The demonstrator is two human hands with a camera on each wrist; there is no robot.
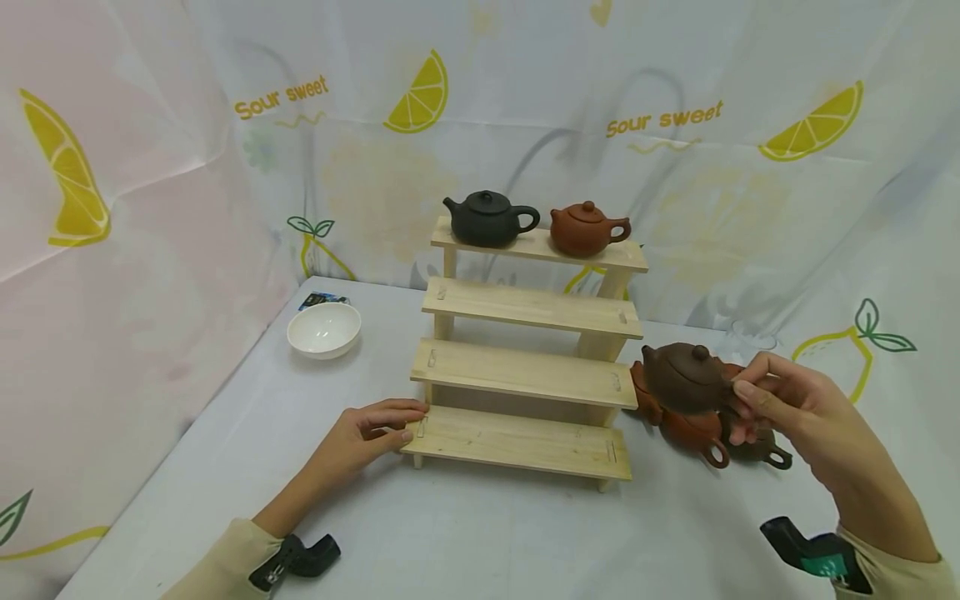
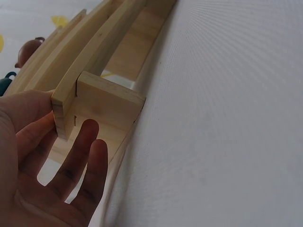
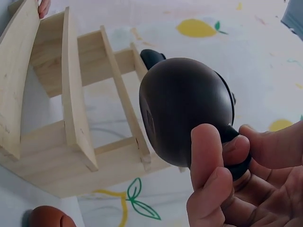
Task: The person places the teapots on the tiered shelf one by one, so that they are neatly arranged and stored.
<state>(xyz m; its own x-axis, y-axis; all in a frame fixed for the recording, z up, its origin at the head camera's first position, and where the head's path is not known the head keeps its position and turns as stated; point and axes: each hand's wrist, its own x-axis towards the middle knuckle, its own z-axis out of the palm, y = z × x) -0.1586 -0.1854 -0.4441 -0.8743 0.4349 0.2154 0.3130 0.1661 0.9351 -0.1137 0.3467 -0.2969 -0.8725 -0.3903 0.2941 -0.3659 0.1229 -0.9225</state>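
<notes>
A dark brown teapot [image 1: 686, 379] is held in the air by its handle, pinched between the thumb and fingers of my right hand [image 1: 787, 400]. In the right wrist view the underside of this teapot [image 3: 184, 109] faces the camera. My left hand [image 1: 363, 437] grips the left end of the lowest step of a wooden stepped rack [image 1: 517, 437]. The left wrist view has thumb and fingers at that board end [image 2: 64, 104], with other fingers free below it. On the top step stand a black teapot [image 1: 486, 221] and a reddish-brown teapot [image 1: 585, 229].
More teapots crowd the table right of the rack, among them a reddish one [image 1: 693, 433] and a dark one [image 1: 761, 450]. A white bowl [image 1: 324, 331] stands at the back left, before a small dark packet [image 1: 322, 299]. Printed cloth [image 1: 525, 100] hangs behind.
</notes>
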